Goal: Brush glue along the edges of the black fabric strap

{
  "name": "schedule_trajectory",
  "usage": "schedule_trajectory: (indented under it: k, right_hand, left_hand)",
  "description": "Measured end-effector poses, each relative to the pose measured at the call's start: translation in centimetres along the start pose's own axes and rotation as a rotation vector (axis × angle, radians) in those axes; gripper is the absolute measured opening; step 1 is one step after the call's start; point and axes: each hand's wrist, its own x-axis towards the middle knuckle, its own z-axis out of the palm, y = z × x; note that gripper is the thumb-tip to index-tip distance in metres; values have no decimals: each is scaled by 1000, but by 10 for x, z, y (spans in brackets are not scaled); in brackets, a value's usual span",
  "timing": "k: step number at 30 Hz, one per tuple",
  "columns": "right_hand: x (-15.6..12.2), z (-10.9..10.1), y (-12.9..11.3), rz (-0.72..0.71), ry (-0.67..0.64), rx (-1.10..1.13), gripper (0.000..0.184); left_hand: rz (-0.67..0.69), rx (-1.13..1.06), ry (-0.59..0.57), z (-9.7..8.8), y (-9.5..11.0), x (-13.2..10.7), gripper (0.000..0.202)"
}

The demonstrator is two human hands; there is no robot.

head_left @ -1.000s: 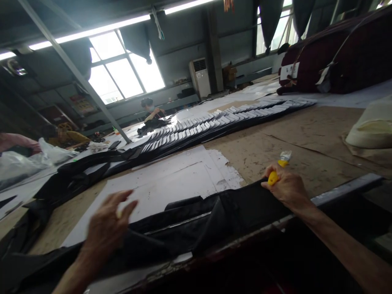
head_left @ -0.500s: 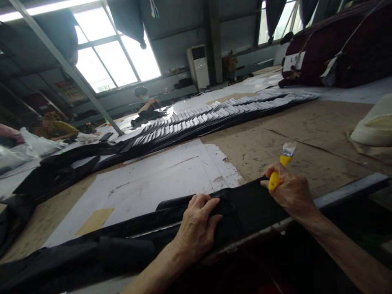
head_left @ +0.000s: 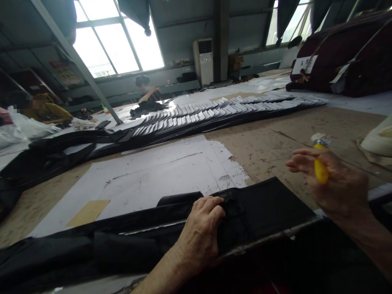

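My left hand (head_left: 203,222) is bent over a black garment piece (head_left: 269,200) and holds it down at the table's near edge, fingertips curled on the material. A silver zipper (head_left: 154,227) runs along the piece to the left of that hand. To the right, the piece ends in a smooth, flat panel. My right hand (head_left: 339,183) is closed around the yellow handle of a paintbrush (head_left: 321,169), raised beyond the panel's right end. The brush's pale bristles point up and away from the fabric. The right hand is slightly blurred.
White paper (head_left: 159,171) and a small tan card (head_left: 87,213) lie on the brown table surface (head_left: 260,147). Behind are long rows of black pieces with white labels (head_left: 190,116). A dark wrapped bundle (head_left: 343,57) stands back right. Two people sit across the table.
My right hand has let go of the panel's end and moved right with the paintbrush. My left hand stays on the garment piece. The view has shifted slightly.
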Motion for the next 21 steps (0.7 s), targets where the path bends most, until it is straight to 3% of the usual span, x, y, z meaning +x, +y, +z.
schedule_trajectory:
  k: [4, 6, 9, 14, 21]
  right_hand:
    - [9, -11, -26, 249, -295, 451, 65]
    - [8, -11, -33, 311, -396, 513, 73]
    - [2, -4, -37, 359, -404, 490, 66]
    - [-6, 14, -42, 247, -369, 329, 47]
    - [-7, 29, -52, 46, -648, 330, 30]
  left_hand:
    - [-125, 40, -28, -1, 4, 1, 32]
    - [-166, 93, -19, -1, 7, 1, 45]
    - [-159, 133, 11, -1, 7, 1, 47]
    - [-21, 192, 99, 2, 5, -4, 32]
    - [36, 248, 151, 9, 5, -9, 33]
